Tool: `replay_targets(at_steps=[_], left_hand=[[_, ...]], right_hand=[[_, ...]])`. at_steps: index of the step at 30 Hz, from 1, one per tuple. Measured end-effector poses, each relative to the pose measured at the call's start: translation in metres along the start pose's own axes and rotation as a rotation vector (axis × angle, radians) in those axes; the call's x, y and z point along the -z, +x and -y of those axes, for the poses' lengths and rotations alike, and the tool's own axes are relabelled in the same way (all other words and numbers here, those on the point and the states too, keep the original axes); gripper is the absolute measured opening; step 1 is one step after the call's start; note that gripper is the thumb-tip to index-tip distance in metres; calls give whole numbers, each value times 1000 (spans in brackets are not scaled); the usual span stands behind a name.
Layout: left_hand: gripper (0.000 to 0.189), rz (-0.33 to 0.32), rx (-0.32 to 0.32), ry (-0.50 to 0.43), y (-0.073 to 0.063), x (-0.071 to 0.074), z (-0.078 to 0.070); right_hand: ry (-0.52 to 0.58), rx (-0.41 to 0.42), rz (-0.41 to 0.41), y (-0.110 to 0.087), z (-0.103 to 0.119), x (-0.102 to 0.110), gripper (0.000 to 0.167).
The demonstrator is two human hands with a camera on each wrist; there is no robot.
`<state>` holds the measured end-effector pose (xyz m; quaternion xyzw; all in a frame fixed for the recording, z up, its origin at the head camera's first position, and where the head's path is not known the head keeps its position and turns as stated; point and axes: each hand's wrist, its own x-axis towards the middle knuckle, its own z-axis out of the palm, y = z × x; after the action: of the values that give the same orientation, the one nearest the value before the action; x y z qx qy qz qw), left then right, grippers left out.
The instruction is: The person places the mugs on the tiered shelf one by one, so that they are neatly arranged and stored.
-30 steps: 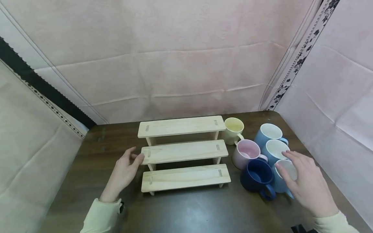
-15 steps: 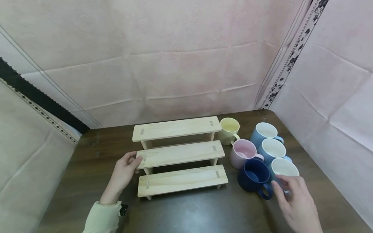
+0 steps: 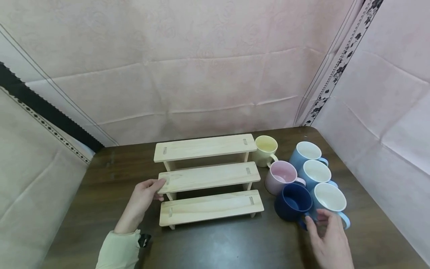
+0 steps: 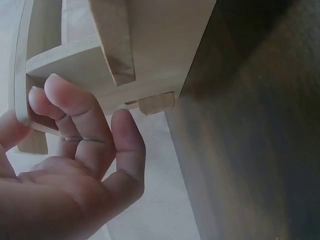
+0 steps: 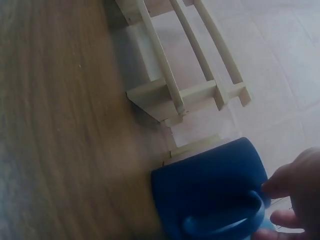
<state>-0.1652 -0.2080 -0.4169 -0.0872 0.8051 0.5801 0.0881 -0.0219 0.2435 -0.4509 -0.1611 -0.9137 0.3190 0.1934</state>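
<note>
My left hand point(image 3: 142, 198) grips the left end of the middle board of a pale wooden three-tier shelf point(image 3: 209, 177), thumb on top. In the left wrist view, its curled fingers point(image 4: 132, 145) sit beneath the board. At the right, my right hand point(image 3: 330, 239) is at the handle of a navy blue mug point(image 3: 293, 201). The right wrist view has thumb and fingertips either side of the upper part of the mug handle point(image 5: 247, 222), with a gap between them; firm contact cannot be made out. The mug stands upright on the table.
Behind the navy mug are a pink mug point(image 3: 280, 175) and a yellow mug point(image 3: 265, 149), beside the shelf. Three light blue mugs point(image 3: 329, 198) form a row to the right. Pale cloth point(image 3: 208, 74) hangs around the dark wooden table point(image 3: 215, 246).
My right hand has come down and left from above the light blue mugs to the navy mug's handle. My left hand has closed on the middle board's end.
</note>
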Motion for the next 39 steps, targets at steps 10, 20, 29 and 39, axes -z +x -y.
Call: replay_targets(at_steps=[10, 20, 29, 39], left_hand=[[37, 11, -30, -134, -1, -6, 4], [35, 15, -27, -156, -2, -5, 4], [36, 31, -43, -140, -2, -6, 4], [35, 23, -21, -155, 0, -7, 4]], right_hand=[[-88, -126, 233, 6, -5, 4, 52], [-115, -108, 313, 8, -11, 7, 52], [-70, -57, 199, 3, -10, 3, 32], [-57, -119, 175, 3, -10, 2, 36]])
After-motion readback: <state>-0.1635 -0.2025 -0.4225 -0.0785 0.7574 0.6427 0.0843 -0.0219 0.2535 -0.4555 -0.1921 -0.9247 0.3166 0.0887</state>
